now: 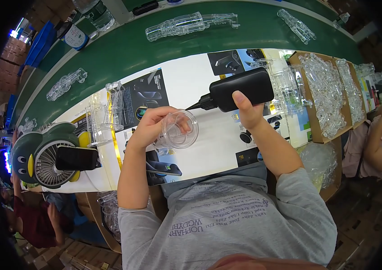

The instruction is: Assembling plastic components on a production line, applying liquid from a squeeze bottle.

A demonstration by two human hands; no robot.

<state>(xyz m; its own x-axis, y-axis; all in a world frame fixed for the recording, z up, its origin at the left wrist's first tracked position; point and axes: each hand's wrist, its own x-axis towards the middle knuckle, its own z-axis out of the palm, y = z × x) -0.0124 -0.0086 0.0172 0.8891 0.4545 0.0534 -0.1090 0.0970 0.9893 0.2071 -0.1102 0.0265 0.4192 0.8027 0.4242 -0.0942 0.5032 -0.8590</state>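
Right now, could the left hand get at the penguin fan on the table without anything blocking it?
Probably not freely. The left hand is busy holding a clear cup, and clear plastic parts stand between it and the fan. It would likely have to reach over or around those parts.

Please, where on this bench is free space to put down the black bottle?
Free: the white sheet below the clear round part, and the green belt between the clear assemblies. Crowded: the cardboard box of clear parts right of the black bottle, and around the fan.
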